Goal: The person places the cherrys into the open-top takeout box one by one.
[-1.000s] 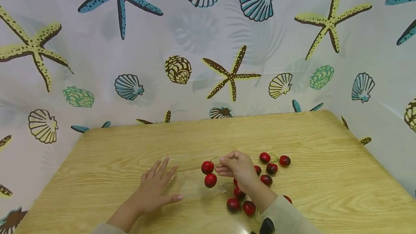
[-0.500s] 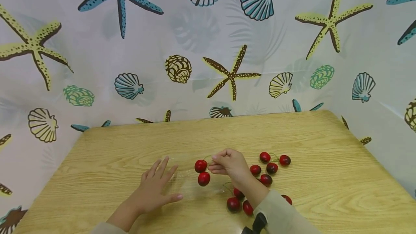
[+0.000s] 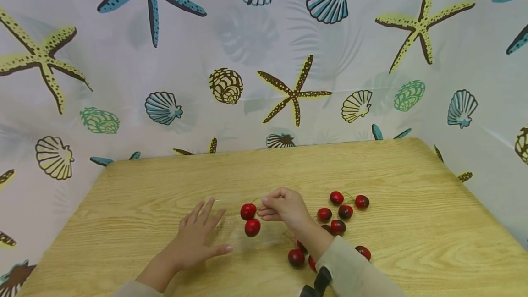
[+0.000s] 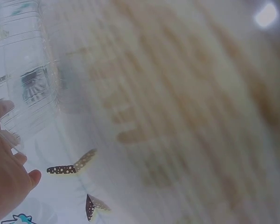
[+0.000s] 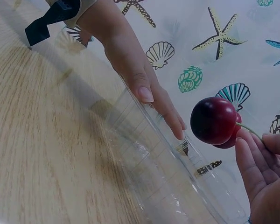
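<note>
A clear plastic container (image 5: 144, 163) stands on the table, faint in the head view. My left hand (image 3: 197, 237) rests at its left side with fingers spread; in the right wrist view the fingers lie along its rim. Between thumb and fingers, my right hand (image 3: 284, 207) pinches the green stem of a pair of dark red cherries (image 3: 248, 211). The pair hangs over the container, seen in the right wrist view as one cherry (image 5: 213, 120) largely covering the other. The left wrist view catches the container wall (image 4: 23, 60) and part of the left hand (image 4: 9, 177).
Several more cherries (image 3: 324, 215) lie on the wooden table (image 3: 412, 223) to the right of the container, some partly behind the right forearm. A white cloth (image 3: 189, 58) printed with starfish and shells hangs behind and beside the table.
My right hand has moved left with the pair of cherries, farther over the container. Loose cherries it covered now show more. The left hand has stayed in place.
</note>
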